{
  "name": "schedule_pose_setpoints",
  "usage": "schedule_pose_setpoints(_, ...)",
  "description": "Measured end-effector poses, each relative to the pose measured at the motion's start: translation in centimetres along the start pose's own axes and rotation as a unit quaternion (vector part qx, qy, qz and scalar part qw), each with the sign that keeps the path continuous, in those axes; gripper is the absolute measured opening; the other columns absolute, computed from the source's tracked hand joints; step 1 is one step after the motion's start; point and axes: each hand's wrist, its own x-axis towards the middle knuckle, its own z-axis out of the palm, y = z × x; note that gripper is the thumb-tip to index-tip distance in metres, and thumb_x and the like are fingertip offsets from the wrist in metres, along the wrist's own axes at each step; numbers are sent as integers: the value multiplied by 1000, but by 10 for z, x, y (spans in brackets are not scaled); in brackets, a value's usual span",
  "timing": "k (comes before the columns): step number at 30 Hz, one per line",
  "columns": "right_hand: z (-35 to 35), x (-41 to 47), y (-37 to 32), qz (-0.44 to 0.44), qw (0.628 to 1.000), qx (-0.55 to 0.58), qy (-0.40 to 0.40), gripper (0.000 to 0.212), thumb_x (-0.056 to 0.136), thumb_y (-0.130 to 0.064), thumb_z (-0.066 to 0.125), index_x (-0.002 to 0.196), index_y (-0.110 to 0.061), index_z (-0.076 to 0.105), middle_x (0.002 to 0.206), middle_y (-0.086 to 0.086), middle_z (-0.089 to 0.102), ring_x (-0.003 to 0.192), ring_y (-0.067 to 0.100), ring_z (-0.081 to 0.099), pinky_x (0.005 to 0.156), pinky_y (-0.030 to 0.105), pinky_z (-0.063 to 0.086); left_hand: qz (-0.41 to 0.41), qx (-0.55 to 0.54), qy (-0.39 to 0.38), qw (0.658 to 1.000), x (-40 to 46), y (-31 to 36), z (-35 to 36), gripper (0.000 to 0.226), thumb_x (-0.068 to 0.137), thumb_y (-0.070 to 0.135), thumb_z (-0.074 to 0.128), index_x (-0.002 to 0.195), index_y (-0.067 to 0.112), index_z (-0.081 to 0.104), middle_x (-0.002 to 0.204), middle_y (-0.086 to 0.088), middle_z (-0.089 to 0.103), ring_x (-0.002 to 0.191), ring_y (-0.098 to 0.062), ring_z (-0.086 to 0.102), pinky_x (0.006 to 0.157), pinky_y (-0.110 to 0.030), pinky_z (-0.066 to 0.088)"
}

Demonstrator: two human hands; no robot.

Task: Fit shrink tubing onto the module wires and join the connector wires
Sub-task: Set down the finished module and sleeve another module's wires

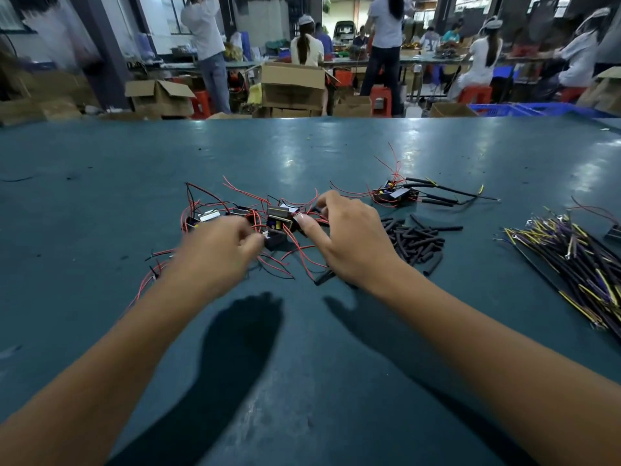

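Observation:
A tangle of small black modules (277, 215) with thin red and black wires lies mid-table. My left hand (218, 252), blurred, curls its fingers around one small black module (276, 239) at the front of the pile. My right hand (349, 238) hovers over the right side of the pile with fingers spread and thumb out, holding nothing that I can see. Right of it lies a heap of short black shrink tubing (415, 242). One loose tube (324, 278) pokes out from under my right wrist. A bundle of purple and yellow connector wires (571, 260) lies at the far right.
Further back on the green table (302, 153) sits a module (393, 195) with tubed wires attached. A dark part (613, 232) sits at the right edge. Beyond the table are cardboard boxes, red stools and several people at other benches.

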Motion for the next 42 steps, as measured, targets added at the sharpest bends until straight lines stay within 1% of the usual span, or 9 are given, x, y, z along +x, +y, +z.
schedule_pose_setpoints(2,1,-8,7,-20,1000,-11,-15,43,100,-51,46,119,-13,54,106,4,65,101,28,56,95,41,36,-68,161,81,981,-4,-43,-12,39,93,52,56,88,13,51,90,-13,64,86,-37,62,65,-38,45)
schedule_pose_setpoints(6,-1,-20,16,-35,999,-4,-40,43,99,-48,49,125,-14,52,109,2,62,104,25,55,98,39,36,-146,250,-72,954,-19,-77,-9,66,84,77,47,104,14,50,107,-14,57,102,-38,60,79,-41,50)
schedule_pose_setpoints(12,-6,-46,25,-50,997,26,-50,41,99,-46,51,127,-16,53,112,-1,62,109,20,53,103,37,33,-73,129,-65,987,-24,-68,-12,33,100,39,49,78,16,59,80,-4,61,80,-26,58,66,-34,43)
schedule_pose_setpoints(14,-8,-56,28,-59,996,35,-53,39,99,-44,52,126,-17,53,113,-3,61,109,18,52,103,35,33,-11,90,-103,991,-28,-62,-14,17,95,19,51,91,21,68,91,4,62,88,-19,58,77,-36,48)
schedule_pose_setpoints(17,-9,-70,35,-62,996,47,-49,37,99,-42,53,126,-18,53,114,-6,60,109,13,50,103,31,32,85,172,-199,961,-30,-63,-13,45,89,7,56,128,29,60,121,7,50,116,-16,51,100,-31,41)
schedule_pose_setpoints(22,-8,-80,43,-51,996,63,-44,33,98,-38,56,126,-20,54,113,-10,59,109,9,48,101,24,28,75,227,-166,957,-16,-66,-11,45,95,11,58,137,25,49,116,4,60,114,-20,52,94,-30,41)
schedule_pose_setpoints(32,-8,-78,46,-49,994,84,-58,30,99,-37,55,124,-20,56,117,-9,59,111,8,47,102,25,32,129,-105,-9,986,-6,-24,-24,12,79,15,83,77,20,73,63,9,69,61,-8,64,65,-20,49)
schedule_pose_setpoints(37,-9,-82,44,-44,976,194,-91,24,96,-39,60,115,-25,59,96,-14,64,88,-1,59,78,16,46,172,-338,-100,920,-10,33,-5,7,82,17,78,85,11,76,73,-10,74,65,-20,71,66,-31,60)
schedule_pose_setpoints(42,-3,-81,45,5,965,248,-80,22,89,-39,71,106,-30,60,77,-3,65,60,-1,52,59,13,40,204,-369,-203,884,-1,47,18,19,85,20,74,102,14,74,87,-9,76,79,-23,72,78,-41,58)
